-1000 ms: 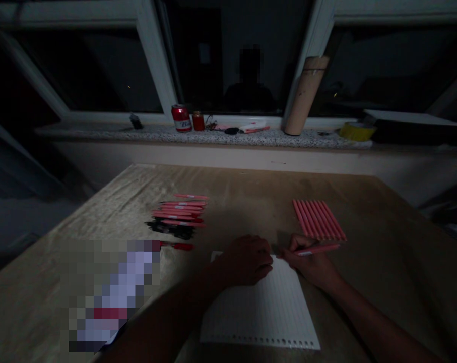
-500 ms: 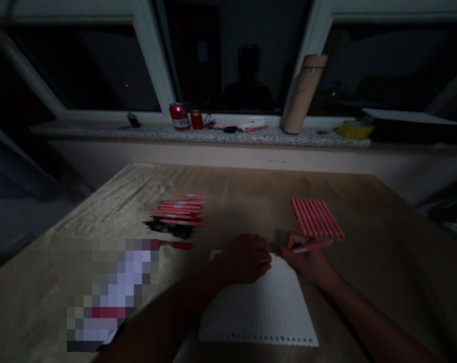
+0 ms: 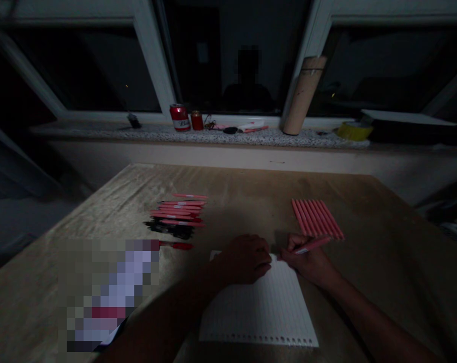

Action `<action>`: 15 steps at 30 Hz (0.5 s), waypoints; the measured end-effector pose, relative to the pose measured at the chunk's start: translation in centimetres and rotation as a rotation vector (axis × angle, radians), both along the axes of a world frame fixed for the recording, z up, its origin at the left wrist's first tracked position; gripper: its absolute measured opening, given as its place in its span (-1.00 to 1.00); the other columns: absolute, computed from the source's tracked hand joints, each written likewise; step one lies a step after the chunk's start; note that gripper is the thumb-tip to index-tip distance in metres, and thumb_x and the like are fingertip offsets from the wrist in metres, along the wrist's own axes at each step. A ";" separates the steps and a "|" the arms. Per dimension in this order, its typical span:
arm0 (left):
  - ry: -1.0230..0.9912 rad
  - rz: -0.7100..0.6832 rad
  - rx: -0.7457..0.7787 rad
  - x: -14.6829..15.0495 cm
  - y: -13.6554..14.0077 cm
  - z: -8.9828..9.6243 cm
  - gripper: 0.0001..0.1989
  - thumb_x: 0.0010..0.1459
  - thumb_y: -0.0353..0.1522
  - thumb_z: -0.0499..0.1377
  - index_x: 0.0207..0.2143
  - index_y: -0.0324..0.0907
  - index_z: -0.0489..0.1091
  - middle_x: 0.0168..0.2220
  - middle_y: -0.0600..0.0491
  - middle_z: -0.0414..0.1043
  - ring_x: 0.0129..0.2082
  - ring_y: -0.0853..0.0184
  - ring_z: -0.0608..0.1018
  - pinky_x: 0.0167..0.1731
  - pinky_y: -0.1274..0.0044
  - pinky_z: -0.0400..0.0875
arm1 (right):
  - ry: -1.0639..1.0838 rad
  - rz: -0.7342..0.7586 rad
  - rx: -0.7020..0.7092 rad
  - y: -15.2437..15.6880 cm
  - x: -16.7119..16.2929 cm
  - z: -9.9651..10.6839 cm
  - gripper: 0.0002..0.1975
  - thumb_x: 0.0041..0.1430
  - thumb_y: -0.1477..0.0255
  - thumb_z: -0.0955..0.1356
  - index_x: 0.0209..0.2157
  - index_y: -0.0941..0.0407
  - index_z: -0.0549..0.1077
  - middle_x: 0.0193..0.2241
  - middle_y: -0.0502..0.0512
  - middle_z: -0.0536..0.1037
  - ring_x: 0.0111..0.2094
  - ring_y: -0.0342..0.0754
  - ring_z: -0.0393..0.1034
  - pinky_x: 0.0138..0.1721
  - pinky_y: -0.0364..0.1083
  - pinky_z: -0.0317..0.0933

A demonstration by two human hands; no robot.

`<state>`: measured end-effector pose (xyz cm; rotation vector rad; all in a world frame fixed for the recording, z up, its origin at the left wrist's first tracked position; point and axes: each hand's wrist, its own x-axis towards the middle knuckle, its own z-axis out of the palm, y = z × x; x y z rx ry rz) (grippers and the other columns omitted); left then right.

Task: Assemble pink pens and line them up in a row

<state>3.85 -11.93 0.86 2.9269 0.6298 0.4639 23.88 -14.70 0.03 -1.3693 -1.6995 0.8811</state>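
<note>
A lined, ring-holed notepad (image 3: 266, 307) lies in front of me, its punched edge toward me. My left hand (image 3: 247, 259) rests across its upper part with the fingers curled in and pressed together; whatever may be under them is hidden. Near the top right corner of the page, my right hand (image 3: 306, 257) is closed on a pink pen (image 3: 314, 244), which slants up to the right, its tip low by the paper. Just beyond this hand lies a neat row of pink pens (image 3: 317, 218). Marks on the page are too dim to read.
To the left lie a loose pile of pink pens (image 3: 179, 207), black pen parts (image 3: 171, 229) and a red pen (image 3: 177, 245). A blurred-out object (image 3: 118, 292) sits nearer. The windowsill holds a red can (image 3: 180, 118), a jar (image 3: 197, 121), a tall cylinder (image 3: 304, 96) and yellow tape (image 3: 354, 131).
The pink pen in my right hand has tilted slightly, its rear end a little higher and further left. My left hand and the notepad stay in place.
</note>
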 end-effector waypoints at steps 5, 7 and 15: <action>-0.004 -0.003 -0.012 -0.1 0.0 0.0 -0.79 0.15 -0.30 0.02 -0.35 -0.18 0.41 -0.27 0.04 0.39 -0.28 0.38 0.40 -0.19 0.51 0.23 | 0.029 -0.047 -0.047 -0.1 0.0 -0.1 -0.69 -0.03 0.29 0.34 -0.67 0.10 0.16 -0.76 -0.09 0.23 -0.71 -0.21 0.10 -0.68 -0.22 -0.08; -0.013 0.000 -0.014 -0.1 0.0 -0.1 -0.78 0.16 -0.30 0.01 -0.35 -0.18 0.42 -0.27 0.04 0.39 -0.27 0.38 0.40 -0.18 0.51 0.23 | 0.042 -0.053 -0.067 -0.1 0.0 0.0 -0.70 -0.04 0.30 0.33 -0.66 0.10 0.16 -0.77 -0.09 0.25 -0.72 -0.20 0.12 -0.68 -0.22 -0.07; 0.010 -0.012 -0.002 -0.1 0.1 0.0 -0.78 0.16 -0.30 0.01 -0.34 -0.18 0.41 -0.27 0.03 0.38 -0.27 0.38 0.39 -0.18 0.51 0.24 | 0.034 -0.029 -0.073 0.0 0.1 -0.1 -0.72 -0.04 0.35 0.33 -0.66 0.10 0.16 -0.76 -0.08 0.27 -0.71 -0.21 0.14 -0.68 -0.21 -0.04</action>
